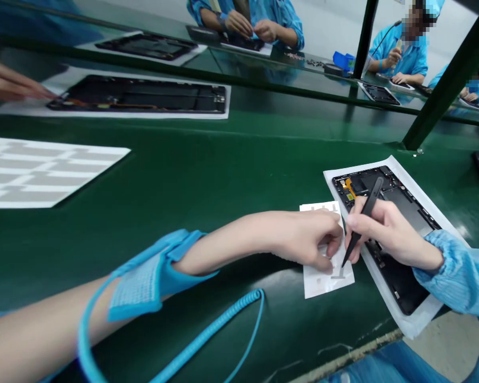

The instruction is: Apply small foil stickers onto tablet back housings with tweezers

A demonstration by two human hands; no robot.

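My right hand (pixel 387 234) is closed round black tweezers (pixel 363 221), whose tips touch a grey sticker on a small white backing sheet (pixel 327 276). My left hand (pixel 311 239) presses down on that sheet with curled fingers. A blue wrist strap (pixel 151 274) with a coiled cord (pixel 215 330) sits on my left forearm. Just right of the sheet lies an open black tablet chassis (pixel 395 202) on white paper, with an orange flex part near its top.
A white sheet of grey stickers (pixel 35 170) lies at far left on the green belt (pixel 207 175). Another open chassis (pixel 139 96) sits behind, with someone's hand (pixel 11 82) at it. Workers in blue coats sit across. A dark post (pixel 443 80) rises at right.
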